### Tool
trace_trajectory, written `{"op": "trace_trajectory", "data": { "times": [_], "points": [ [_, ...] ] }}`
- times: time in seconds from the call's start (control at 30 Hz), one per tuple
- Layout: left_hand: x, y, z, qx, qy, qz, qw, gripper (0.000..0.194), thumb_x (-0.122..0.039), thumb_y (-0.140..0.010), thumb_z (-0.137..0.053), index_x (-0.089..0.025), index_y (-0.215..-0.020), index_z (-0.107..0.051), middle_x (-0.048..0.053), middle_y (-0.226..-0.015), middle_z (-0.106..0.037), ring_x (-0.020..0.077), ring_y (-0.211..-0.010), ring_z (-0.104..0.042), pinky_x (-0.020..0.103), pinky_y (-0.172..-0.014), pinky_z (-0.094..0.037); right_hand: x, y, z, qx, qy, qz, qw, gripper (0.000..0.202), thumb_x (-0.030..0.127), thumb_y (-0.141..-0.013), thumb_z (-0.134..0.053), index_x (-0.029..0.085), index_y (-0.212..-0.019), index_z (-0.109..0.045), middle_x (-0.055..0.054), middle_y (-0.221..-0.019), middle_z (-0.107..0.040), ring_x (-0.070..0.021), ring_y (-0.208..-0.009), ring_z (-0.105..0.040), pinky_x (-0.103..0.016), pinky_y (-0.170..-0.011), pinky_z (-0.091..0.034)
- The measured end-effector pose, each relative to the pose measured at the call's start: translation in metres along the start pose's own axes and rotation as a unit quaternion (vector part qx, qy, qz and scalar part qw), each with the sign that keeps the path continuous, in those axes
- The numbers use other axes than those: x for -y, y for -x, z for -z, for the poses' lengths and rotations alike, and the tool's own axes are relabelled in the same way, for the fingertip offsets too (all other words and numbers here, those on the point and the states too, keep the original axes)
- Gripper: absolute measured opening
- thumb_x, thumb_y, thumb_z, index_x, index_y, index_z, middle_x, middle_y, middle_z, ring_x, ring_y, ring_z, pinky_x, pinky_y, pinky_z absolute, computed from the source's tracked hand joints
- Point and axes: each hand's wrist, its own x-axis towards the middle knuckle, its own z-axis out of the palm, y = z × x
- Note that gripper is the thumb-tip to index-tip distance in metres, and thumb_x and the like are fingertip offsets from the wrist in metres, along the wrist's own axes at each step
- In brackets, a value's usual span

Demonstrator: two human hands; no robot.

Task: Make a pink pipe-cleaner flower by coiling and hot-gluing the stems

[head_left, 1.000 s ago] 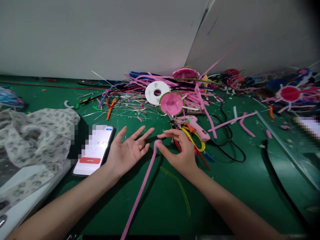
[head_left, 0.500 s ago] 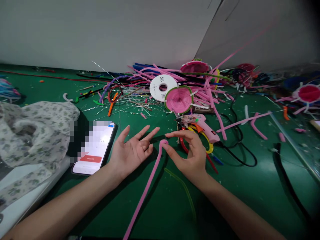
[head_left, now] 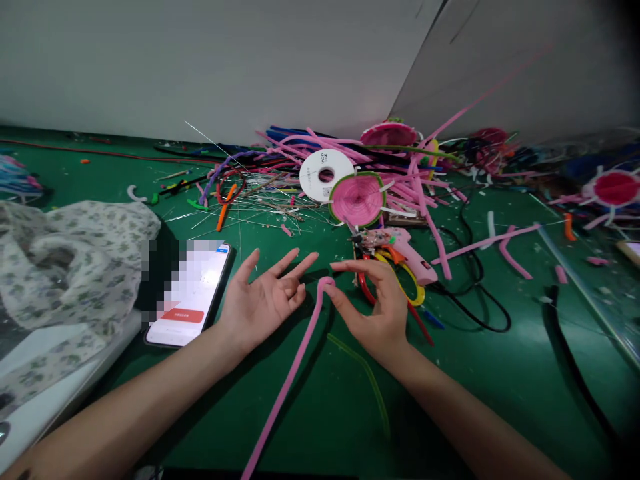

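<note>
dim, soft shadows, phone screen (head_left: 207,283) glowing, corners dark

Cloth (head_left: 113,233) left of phone (head_left: 206,283), rod (head_left: 295,363) right of phone, spool (head_left: 313,177) behind rod

Against a second ago, the view has shifted: the pile (head_left: 345,150), spool (head_left: 311,175), pink disc (head_left: 359,199) and glue gun (head_left: 411,257) now sit farther right and higher in the picture; the red-centred piece (head_left: 616,189) lies closer to the right edge, where less of the second screen (head_left: 634,249) shows. The right hand (head_left: 374,303) appears farther right, the left hand (head_left: 265,303) only slightly so, with a slightly wider gap between their fingertips; the pink strip (head_left: 294,370) slants more, its curled end shifted right along with the right thumb; the digits on the phone (head_left: 200,293) are no longer readable.
</note>
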Motion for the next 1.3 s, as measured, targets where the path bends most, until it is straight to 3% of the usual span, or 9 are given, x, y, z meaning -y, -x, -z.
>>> {"op": "trace_trajectory", "data": {
  "times": [0.17, 0.3, 0.53, 0.77, 0.97, 1.3],
  "points": [
    [0.001, -0.001, 0.000, 0.001, 0.005, -0.004, 1.000, 0.048, -0.043, -0.094, -0.036, -0.009, -0.126, -0.048, 0.021, -0.132, -0.053, 0.0103, -0.065, -0.061, 0.030, -0.075, -0.056, -0.001, 0.001, -0.002, 0.034, -0.009, 0.006, 0.999, 0.037, 0.012, -0.078, -0.068, 0.024, -0.110, -0.055, -0.001, -0.090, -0.069, -0.0173, -0.089, -0.062, -0.036, -0.080, -0.050],
    [0.002, 0.001, 0.000, 0.016, 0.012, -0.004, 1.000, 0.049, -0.044, -0.095, -0.035, -0.009, -0.127, -0.046, 0.022, -0.135, -0.050, 0.0110, -0.068, -0.062, 0.031, -0.076, -0.056, 0.001, 0.000, -0.002, 0.019, 0.013, 0.026, 0.999, 0.035, 0.014, -0.077, -0.068, 0.023, -0.109, -0.056, -0.003, -0.092, -0.068, -0.0184, -0.090, -0.061, -0.037, -0.082, -0.049],
    [0.003, 0.011, -0.012, 0.076, 0.059, 0.019, 0.995, 0.060, -0.052, -0.095, -0.031, -0.010, -0.137, -0.036, 0.026, -0.142, -0.039, 0.0035, -0.052, -0.053, 0.030, -0.073, -0.056, -0.002, -0.007, 0.008, 0.005, 0.102, 0.071, 0.992, 0.020, 0.021, -0.082, -0.061, 0.021, -0.101, -0.065, -0.006, -0.090, -0.065, -0.0205, -0.086, -0.060, -0.038, -0.079, -0.046],
    [0.004, 0.015, -0.018, 0.067, 0.070, 0.035, 0.995, 0.063, -0.056, -0.094, -0.031, -0.012, -0.138, -0.037, 0.025, -0.144, -0.038, 0.0001, -0.044, -0.048, 0.027, -0.063, -0.056, -0.008, -0.003, 0.012, 0.010, 0.162, 0.133, 0.978, 0.033, 0.019, -0.084, -0.054, 0.028, -0.114, -0.066, -0.004, -0.086, -0.063, -0.0207, -0.082, -0.057, -0.039, -0.076, -0.044],
    [0.005, 0.015, -0.017, 0.070, 0.063, 0.035, 0.995, 0.063, -0.056, -0.094, -0.030, -0.011, -0.137, -0.040, 0.025, -0.145, -0.036, -0.0005, -0.043, -0.048, 0.026, -0.063, -0.056, -0.009, -0.003, 0.016, 0.005, 0.206, 0.199, 0.958, 0.038, 0.016, -0.080, -0.057, 0.027, -0.115, -0.066, -0.004, -0.080, -0.060, -0.0204, -0.077, -0.054, -0.039, -0.076, -0.043],
    [0.005, 0.015, -0.015, 0.080, 0.065, 0.047, 0.994, 0.063, -0.057, -0.094, -0.030, -0.011, -0.137, -0.039, 0.025, -0.144, -0.037, 0.0014, -0.045, -0.051, 0.028, -0.062, -0.056, -0.008, -0.004, 0.015, -0.005, 0.224, 0.209, 0.952, 0.038, 0.018, -0.081, -0.055, 0.030, -0.115, -0.065, -0.002, -0.077, -0.058, -0.0190, -0.074, -0.052, -0.038, -0.075, -0.042]
  ]
}}
